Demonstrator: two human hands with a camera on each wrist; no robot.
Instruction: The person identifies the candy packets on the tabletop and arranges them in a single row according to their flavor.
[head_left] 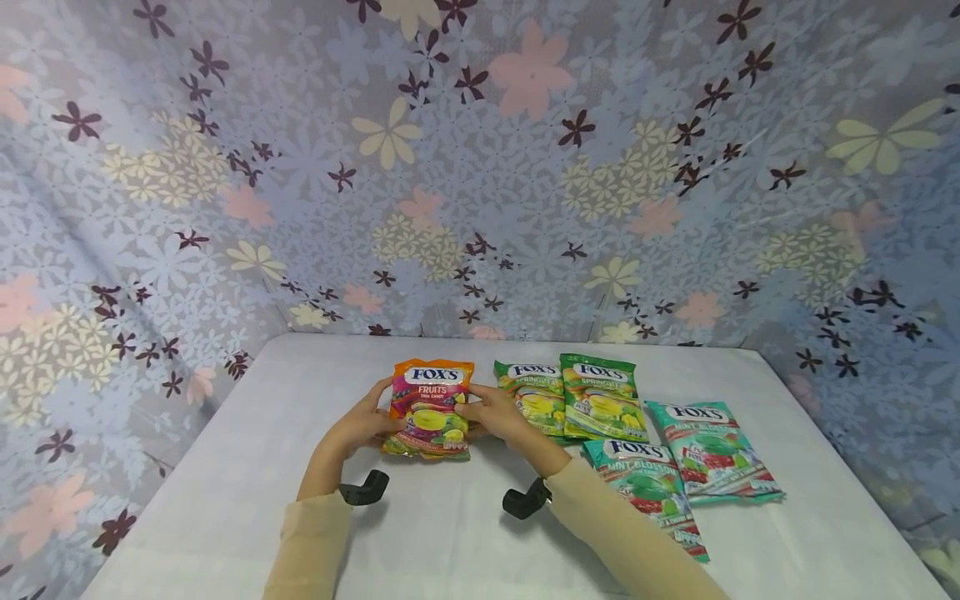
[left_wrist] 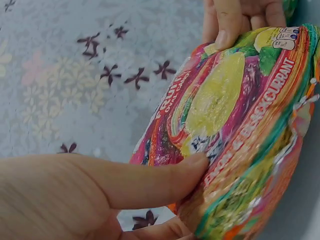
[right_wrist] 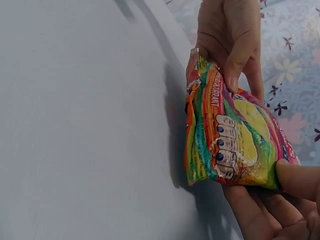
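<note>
Both hands hold an orange and purple bag of fruit candy (head_left: 431, 410) by its two sides, its printed front turned up toward the head camera. The left hand (head_left: 360, 427) grips the left edge, thumb on the front and fingers behind, as the left wrist view shows with the thumb pressing the bag (left_wrist: 215, 100). On the opposite edge the right hand (head_left: 501, 414) pinches the bag, thumb in front and fingers underneath. A shadow beside the bag (right_wrist: 235, 135) in the right wrist view suggests it is held just off the white surface.
Right of the hands lie two green candy bags (head_left: 534, 400) side by side, slightly overlapping. Nearer and farther right are two teal mint candy bags (head_left: 716, 454), one partly behind the right sleeve (head_left: 611, 529). A flowered cloth (head_left: 480, 167) rises behind the white table (head_left: 435, 533).
</note>
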